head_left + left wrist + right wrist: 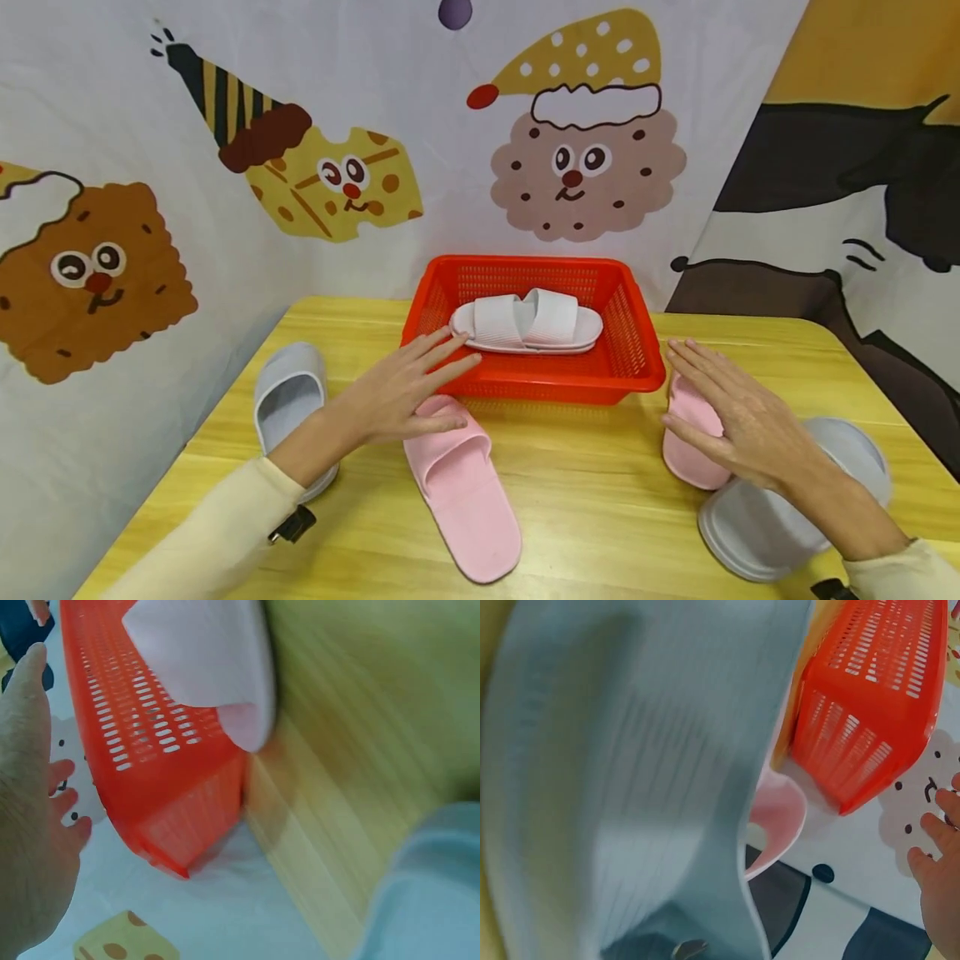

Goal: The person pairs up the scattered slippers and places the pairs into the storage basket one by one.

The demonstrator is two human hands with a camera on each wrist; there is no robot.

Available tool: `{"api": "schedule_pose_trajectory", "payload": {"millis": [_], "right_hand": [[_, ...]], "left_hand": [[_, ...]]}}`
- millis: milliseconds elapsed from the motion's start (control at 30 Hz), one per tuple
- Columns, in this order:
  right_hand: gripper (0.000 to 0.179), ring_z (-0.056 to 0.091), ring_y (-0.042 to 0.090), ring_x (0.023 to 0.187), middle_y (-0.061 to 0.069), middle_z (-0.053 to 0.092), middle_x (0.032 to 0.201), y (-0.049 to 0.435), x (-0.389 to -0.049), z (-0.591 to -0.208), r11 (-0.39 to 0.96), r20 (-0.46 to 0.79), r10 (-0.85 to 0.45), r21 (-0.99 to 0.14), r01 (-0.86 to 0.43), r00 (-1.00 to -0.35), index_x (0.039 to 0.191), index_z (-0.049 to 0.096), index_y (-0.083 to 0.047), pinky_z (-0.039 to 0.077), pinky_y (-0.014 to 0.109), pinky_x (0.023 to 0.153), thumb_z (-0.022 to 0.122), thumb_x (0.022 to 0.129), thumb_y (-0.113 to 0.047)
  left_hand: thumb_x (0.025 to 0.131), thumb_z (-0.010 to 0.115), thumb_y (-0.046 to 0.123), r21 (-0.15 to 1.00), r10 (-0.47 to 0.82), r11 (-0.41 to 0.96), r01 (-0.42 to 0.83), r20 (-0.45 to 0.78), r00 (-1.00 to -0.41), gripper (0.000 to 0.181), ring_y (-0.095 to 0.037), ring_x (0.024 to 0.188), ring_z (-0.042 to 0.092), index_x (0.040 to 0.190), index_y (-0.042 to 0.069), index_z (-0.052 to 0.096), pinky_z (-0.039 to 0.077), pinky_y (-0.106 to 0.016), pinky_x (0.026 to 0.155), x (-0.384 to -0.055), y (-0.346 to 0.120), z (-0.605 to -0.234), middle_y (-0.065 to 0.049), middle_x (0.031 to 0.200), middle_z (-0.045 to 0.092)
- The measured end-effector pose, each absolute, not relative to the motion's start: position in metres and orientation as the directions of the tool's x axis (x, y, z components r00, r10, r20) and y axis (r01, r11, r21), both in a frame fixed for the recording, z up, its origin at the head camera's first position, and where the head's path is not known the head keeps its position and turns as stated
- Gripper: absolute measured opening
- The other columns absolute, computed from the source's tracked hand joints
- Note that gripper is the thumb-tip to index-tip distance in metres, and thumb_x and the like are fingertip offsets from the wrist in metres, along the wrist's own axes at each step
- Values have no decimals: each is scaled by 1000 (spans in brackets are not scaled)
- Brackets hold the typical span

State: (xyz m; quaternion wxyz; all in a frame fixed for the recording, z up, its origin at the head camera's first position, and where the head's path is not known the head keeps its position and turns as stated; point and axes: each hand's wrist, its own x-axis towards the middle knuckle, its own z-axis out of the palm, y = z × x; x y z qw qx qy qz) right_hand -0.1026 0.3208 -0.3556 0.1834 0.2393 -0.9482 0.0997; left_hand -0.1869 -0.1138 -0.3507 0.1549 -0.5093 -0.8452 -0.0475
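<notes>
My left hand [408,387], fingers spread, hovers by the front left corner of a red plastic basket [540,387]; nothing is in its grasp. Two white slippers [498,321] lie sideways inside the basket. Below the left hand is a pink slipper [476,517], its toe partly covered by the thumb. My right hand [750,421] extends with straight fingers over another pink slipper [690,454], which it partly hides, and holds nothing. Beneath the right wrist sits a grey slipper [765,533], large and close in the right wrist view.
Another grey slipper [292,387] is at the table's left, partly behind the left forearm. The yellow wood-grain table [600,517] ends at a cloth backdrop [450,183] with cartoon figures, right behind the basket.
</notes>
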Motion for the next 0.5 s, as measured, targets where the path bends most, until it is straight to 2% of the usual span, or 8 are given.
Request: {"api": "schedule_pose_trajectory", "payload": {"millis": [167, 333, 400, 500], "right_hand": [[82, 20, 23, 132, 0, 20, 148, 331, -102, -360, 897, 349, -336, -164, -410, -875, 144, 24, -25, 13, 45, 106, 66, 76, -45], [81, 20, 28, 131, 1, 17, 148, 346, -105, -370, 918, 288, -288, -190, -349, -913, 145, 21, -23, 16, 54, 102, 62, 79, -45], [80, 21, 31, 131, 4, 17, 148, 352, -107, -374, 924, 270, -272, -193, -329, -924, 145, 22, -20, 18, 57, 100, 62, 80, -45], [79, 20, 33, 131, 7, 17, 148, 358, -109, -378, 934, 244, -248, -196, -298, -938, 144, 25, -16, 20, 60, 97, 61, 80, -45]], "left_hand": [[82, 49, 58, -85, 862, 406, 910, 366, -351, 78, -29, 134, 9, 141, 12, 32, 16, -44, 105, -180, -128, -354, -9, 148, 14], [82, 52, 54, -145, 884, 250, 957, 437, -165, 79, -35, 130, 21, 136, -1, 37, 25, -48, 101, -165, -128, -357, -17, 144, 26], [82, 52, 55, -164, 898, 199, 966, 426, -113, 81, -36, 129, 23, 136, -2, 36, 26, -48, 101, -155, -124, -359, -18, 143, 27], [80, 52, 58, -141, 917, 182, 973, 382, -116, 85, -35, 130, 23, 138, -2, 32, 24, -46, 102, -143, -120, -365, -17, 144, 24]]}}
